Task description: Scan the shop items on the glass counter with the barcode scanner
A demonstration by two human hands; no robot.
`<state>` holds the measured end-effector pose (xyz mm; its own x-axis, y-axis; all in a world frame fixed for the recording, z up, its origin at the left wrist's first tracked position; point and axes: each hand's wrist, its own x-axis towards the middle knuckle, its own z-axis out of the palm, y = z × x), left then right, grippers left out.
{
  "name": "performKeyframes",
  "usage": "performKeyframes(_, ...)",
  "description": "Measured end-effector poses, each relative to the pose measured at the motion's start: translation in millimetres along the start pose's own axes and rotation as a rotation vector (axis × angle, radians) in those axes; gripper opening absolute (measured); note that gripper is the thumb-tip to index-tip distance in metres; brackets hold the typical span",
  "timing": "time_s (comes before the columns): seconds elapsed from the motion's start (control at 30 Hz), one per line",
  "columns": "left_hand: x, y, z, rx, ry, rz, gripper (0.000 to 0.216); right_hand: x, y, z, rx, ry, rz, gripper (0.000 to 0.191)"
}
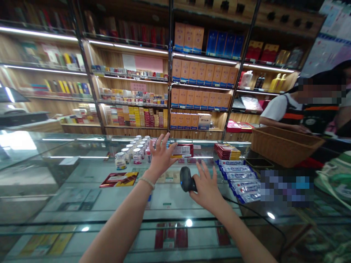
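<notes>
Over the middle of the glass counter, my left hand (pixel 159 157) is open with its fingers spread. Its fingertips are at the left edge of a red chocolate bar (pixel 184 150) showing a white label; whether they touch it I cannot tell. My right hand (pixel 206 186) rests at the handle of a black barcode scanner (pixel 185 179), fingers stretched apart and not wrapped round it. Left of my left hand stand several small white-capped jars (pixel 120 160). A red and yellow chocolate bar (pixel 119 179) lies flat nearer me.
Blue-and-white packets (pixel 240 179) lie in a row on the right, with stacked red and yellow bars (pixel 227 151) behind them. A wicker basket (pixel 285 146) stands near a person (pixel 287 109). The scanner's cable (pixel 255 212) trails right. Stocked shelves (pixel 203 84) line the wall.
</notes>
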<state>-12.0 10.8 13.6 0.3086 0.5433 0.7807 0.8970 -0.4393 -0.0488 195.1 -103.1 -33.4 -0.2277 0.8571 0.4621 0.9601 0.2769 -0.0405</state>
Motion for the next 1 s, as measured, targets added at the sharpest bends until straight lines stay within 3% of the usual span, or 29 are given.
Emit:
performKeyframes(0.13, 0, -1, 0, -0.011, 0.002, -0.015, 0.061, -2, -2, 6, 0.009, 0.111, 0.007, 0.028)
performKeyframes(0.33, 0, -4, 2, -0.041, 0.002, -0.045, 0.063, -9, -2, -4, 0.063, 0.290, 0.042, 0.037)
performKeyframes(0.6, -1, -10, 3, -0.013, 0.010, -0.060, 0.060, -13, -1, -3, 0.133, 0.300, 0.068, 0.038)
performKeyframes(0.8, -3, -14, 8, 0.040, 0.022, -0.046, 0.065, -11, -3, -6, 0.091, 0.249, 0.128, 0.025)
performKeyframes(1.0, -2, -15, 9, 0.038, 0.074, -0.013, 0.063, -12, -2, -2, 0.093, 0.274, 0.117, 0.033)
